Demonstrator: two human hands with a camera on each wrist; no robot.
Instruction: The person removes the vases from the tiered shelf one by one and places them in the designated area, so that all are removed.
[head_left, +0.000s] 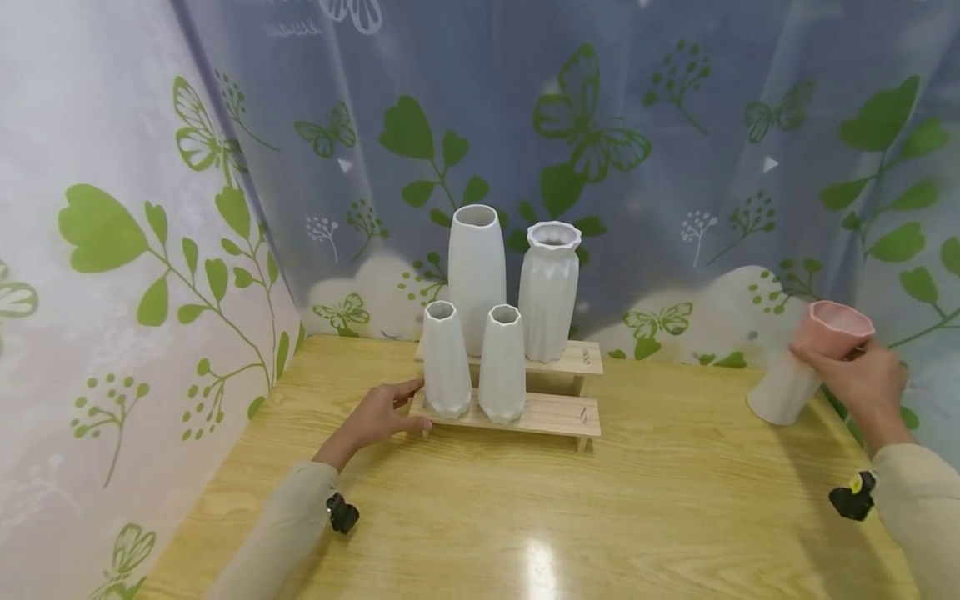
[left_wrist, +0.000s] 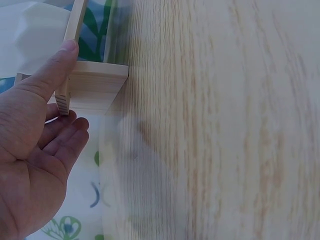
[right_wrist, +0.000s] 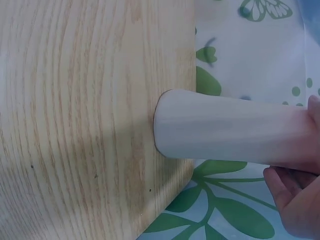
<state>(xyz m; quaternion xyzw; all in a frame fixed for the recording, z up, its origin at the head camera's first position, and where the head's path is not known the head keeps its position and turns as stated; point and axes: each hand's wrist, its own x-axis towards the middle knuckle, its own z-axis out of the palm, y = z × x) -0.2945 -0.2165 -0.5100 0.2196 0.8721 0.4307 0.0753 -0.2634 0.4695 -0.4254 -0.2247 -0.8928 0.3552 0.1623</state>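
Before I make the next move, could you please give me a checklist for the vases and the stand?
1. Right hand gripping the pink-topped vase: ok.
2. Left hand holding the end of the stand: ok.
3. Four white vases upright on the stand: ok.
4. Space on the lower shelf, right of the two small vases: ok.
5. Pink-topped vase's base flat on the table: cannot tell.
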